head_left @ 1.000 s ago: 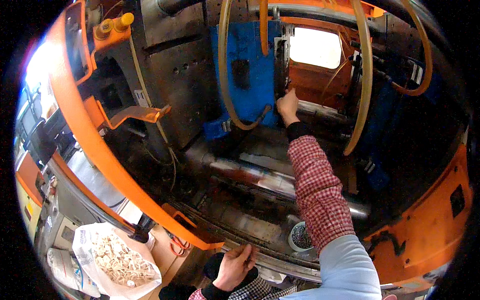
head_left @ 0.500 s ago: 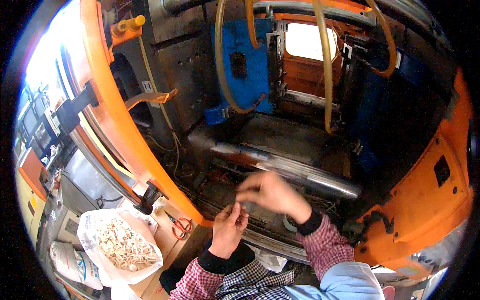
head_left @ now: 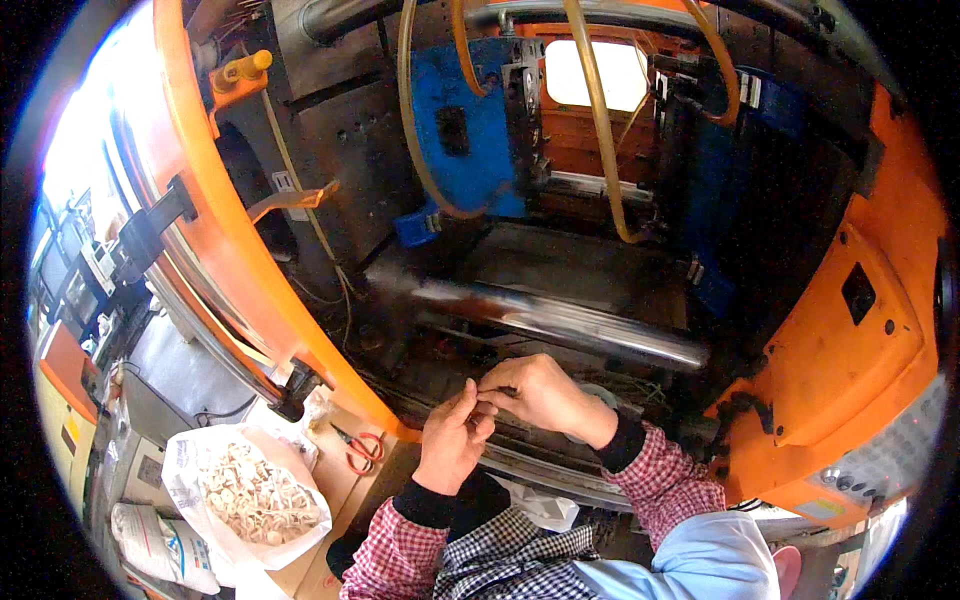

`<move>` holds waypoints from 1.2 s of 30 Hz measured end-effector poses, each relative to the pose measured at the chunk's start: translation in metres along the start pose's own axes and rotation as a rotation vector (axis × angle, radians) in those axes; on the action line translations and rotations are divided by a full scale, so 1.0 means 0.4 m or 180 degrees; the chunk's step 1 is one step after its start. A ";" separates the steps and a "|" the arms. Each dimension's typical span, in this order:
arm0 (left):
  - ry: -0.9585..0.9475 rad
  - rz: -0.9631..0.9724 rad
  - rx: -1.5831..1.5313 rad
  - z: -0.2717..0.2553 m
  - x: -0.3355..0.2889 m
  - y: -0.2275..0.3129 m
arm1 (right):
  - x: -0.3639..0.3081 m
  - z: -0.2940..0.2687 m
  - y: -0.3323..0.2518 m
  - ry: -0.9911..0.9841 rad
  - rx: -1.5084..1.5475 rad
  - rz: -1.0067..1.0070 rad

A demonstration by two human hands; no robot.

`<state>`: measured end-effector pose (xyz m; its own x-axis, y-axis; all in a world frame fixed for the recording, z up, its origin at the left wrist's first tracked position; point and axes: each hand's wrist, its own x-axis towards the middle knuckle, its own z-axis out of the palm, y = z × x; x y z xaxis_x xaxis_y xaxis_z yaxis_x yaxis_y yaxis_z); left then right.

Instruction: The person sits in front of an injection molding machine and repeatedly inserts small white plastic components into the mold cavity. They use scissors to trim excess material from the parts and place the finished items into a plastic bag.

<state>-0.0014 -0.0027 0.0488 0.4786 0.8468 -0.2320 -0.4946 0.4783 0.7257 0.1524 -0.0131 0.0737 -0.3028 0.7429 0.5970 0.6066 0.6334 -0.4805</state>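
Note:
My left hand [head_left: 452,440] is raised in front of the machine opening, its thumb and fingers pinched together. My right hand [head_left: 543,394] meets it from the right, fingertips pressed against the left ones. Whatever lies between the fingertips is too small or too hidden to make out. Just beyond the hands runs a shiny metal bar [head_left: 570,322]. Farther back stands a blue mould block [head_left: 470,135] with yellowish hoses [head_left: 598,110] hanging near it.
An orange door frame [head_left: 240,230] rises at the left, and an orange panel [head_left: 835,330] at the right. Red-handled scissors [head_left: 365,453] lie on cardboard beside a white bag [head_left: 180,470] filled with small pale plastic parts [head_left: 262,490].
My right hand, blurred and a little above the left before, has come down so that its fingertips meet the left ones. The view has shifted slightly.

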 end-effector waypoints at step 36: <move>0.0514 -0.0352 0.0057 -0.059 -0.025 -0.050 | 0.589 -0.306 0.823 0.3383 -0.1914 0.1603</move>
<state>-0.0136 -0.0154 0.0212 0.4059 0.8163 -0.4109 -0.4318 0.5676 0.7010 0.3706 0.3438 0.1347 0.6039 0.1616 0.7805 0.7954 -0.0594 -0.6031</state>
